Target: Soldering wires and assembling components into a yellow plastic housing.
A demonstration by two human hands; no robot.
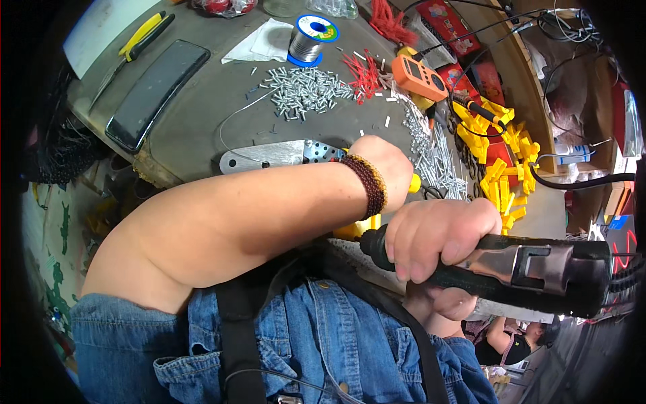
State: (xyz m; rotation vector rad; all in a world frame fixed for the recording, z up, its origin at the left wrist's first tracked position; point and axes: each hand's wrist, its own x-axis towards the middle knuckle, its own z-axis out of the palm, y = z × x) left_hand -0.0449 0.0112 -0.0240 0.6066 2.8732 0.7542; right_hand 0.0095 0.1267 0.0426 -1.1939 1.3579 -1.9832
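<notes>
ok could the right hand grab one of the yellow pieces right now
Probably not as things stand: the right hand is wrapped around the black tool, so it looks full. The yellow pieces lie close by, with nothing obvious blocking the way.

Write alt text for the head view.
The wearer's right hand grips a black cylindrical tool; the left hand, wearing brown beaded bracelets, is at a grey worktable strewn with small silver metal parts and yellow plastic pieces.

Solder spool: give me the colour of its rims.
Blue, on the spool; it shows in the head view, the only one here.
</notes>
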